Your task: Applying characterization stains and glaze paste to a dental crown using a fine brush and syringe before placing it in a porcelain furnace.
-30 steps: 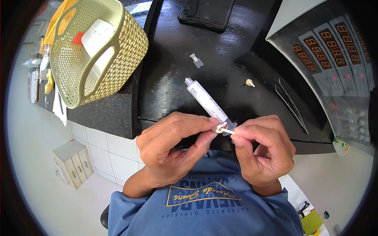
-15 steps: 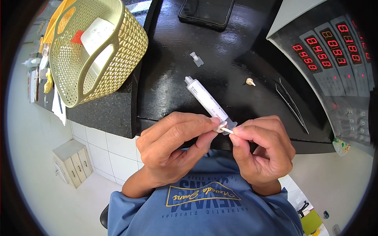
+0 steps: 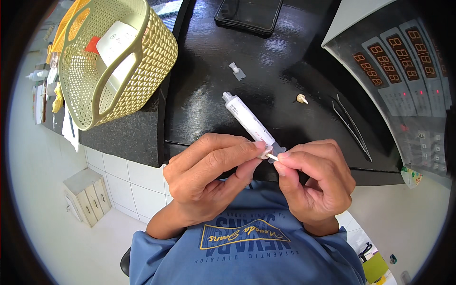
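A white plastic syringe [image 3: 247,118] points away from me over the black counter [image 3: 266,66]. My left hand [image 3: 209,175] pinches its near end between thumb and forefinger. My right hand [image 3: 316,183] pinches a thin white stick [image 3: 272,156] at the syringe's flange, right beside my left fingertips. Both hands hover at the counter's front edge, above my blue shirt.
A yellow-green mesh basket [image 3: 142,80] with white packets stands at the left. On the counter lie a small clear cap [image 3: 237,71], a small cream tip [image 3: 300,99], metal tweezers [image 3: 352,126] and a dark phone [image 3: 249,14]. A panel with red digit displays [image 3: 403,61] is at the right.
The hands and syringe stay almost in place. My right fingers have shifted slightly at the syringe's near end, where the thin white stick now shows.
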### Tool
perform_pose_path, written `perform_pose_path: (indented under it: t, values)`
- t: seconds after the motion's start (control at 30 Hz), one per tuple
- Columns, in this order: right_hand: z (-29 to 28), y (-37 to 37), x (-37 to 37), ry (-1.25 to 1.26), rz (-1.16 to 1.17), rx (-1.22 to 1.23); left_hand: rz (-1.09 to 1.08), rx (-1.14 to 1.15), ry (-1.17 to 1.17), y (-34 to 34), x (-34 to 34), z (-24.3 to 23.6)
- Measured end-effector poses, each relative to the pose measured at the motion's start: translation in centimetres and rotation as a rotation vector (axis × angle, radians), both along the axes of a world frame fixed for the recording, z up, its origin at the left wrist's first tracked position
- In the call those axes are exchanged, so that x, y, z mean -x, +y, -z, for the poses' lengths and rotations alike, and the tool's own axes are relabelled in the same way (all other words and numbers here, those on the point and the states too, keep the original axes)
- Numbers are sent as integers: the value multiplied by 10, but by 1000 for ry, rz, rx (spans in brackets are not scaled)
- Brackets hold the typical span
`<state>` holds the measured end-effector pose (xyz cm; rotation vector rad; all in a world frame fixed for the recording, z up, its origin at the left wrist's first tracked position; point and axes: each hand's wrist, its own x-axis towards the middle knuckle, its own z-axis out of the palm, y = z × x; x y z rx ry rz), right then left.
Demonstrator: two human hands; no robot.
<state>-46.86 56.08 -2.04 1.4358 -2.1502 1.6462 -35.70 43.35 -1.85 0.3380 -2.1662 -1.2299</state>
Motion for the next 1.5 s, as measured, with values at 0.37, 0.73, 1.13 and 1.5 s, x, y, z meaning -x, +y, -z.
perform_pose_path:
  t: [0.37, 0.73, 1.13, 1.5]
  values:
    - [0, 0, 2, 12, -9, -10, 2, -13, -1, -1, 1, -3]
    - [-7, 17, -2, -373, 54, 206, -43, -327, -77, 6, 0, -15]
    - [-190, 145, 108, 517, 578, 162, 88, 45, 25, -13, 34, -193]
    - [-213, 172, 146, 567, 531, 10, 397, 942, 314, 32, 184, -277]
